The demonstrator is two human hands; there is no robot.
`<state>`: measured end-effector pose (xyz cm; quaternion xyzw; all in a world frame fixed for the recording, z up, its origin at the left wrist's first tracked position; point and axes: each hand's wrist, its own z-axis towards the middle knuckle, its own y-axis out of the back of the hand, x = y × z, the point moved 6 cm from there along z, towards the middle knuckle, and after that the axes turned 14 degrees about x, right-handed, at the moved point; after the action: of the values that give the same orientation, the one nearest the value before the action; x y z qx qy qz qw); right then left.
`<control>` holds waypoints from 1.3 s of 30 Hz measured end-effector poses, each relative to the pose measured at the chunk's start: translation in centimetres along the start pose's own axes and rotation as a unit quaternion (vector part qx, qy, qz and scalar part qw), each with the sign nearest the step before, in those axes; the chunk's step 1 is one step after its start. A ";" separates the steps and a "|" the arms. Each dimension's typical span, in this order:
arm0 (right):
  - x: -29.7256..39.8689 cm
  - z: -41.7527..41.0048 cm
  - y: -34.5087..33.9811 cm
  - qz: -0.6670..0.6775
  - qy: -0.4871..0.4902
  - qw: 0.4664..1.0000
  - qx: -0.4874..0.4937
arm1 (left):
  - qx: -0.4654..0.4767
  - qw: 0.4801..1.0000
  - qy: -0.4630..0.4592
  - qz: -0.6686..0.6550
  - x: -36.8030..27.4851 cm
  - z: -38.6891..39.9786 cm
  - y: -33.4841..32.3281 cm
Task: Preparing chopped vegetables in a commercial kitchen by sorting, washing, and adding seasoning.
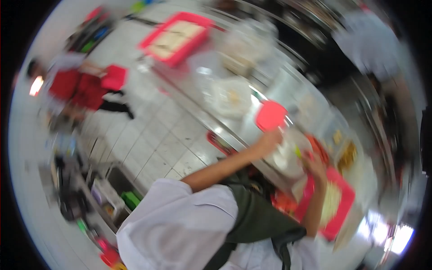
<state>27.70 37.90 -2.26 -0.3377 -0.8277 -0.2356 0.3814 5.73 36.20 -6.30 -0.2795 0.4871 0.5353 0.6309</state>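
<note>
My left hand (271, 141) is over the steel table, fingers curled, beside a red-pink plastic piece (271, 115); blur hides whether it grips anything. Below and right of it lies a clear plastic bag or sheet with white contents (285, 160). My right hand (314, 163) is bent at that bag's right side, close to a small yellow-green thing (298, 152); whether it is held cannot be told. Under my right forearm stands a pink tray (342, 211) with pale, cream-coloured food in it.
A pink tray of pale blocks (175, 37) stands at the table's far end, near filled plastic bags (229, 96). A clear container with yellow-brown food (347, 157) lies at the right. Across the tiled floor, a person in a red apron (79, 84) carries something pink. Another person (368, 44) is at upper right.
</note>
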 end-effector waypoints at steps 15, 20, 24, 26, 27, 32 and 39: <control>-4.5 -5.0 -1.0 0.162 0.078 0.983 0.031 | 0.029 0.994 0.071 0.074 -7.4 -1.3 -3.5; -4.2 -5.5 -1.4 0.160 0.086 0.983 0.013 | 0.016 0.995 0.073 0.060 -6.9 -1.6 -3.6; -4.5 -5.5 -2.0 0.157 0.086 0.984 0.022 | 0.009 0.993 0.081 0.080 -7.0 -2.4 -3.5; -6.2 -5.2 -1.4 0.165 0.083 0.983 0.006 | 0.010 0.994 0.089 0.058 -6.9 -2.3 -4.1; -7.4 -6.1 -1.9 0.181 0.081 0.980 -0.010 | 0.019 0.994 0.101 0.039 -7.0 -3.0 -4.6; -12.0 -6.5 3.1 0.212 0.074 0.969 -0.100 | 0.035 0.999 0.033 0.009 -2.2 0.3 -9.5; -6.0 -2.6 5.0 0.184 0.131 0.967 -0.115 | 0.119 0.988 0.100 0.012 0.0 5.6 -4.7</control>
<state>35.46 37.28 -4.78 -0.4918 -0.6615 -0.2969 0.4821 11.93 39.83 -5.02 -0.2491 0.6112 0.4501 0.6014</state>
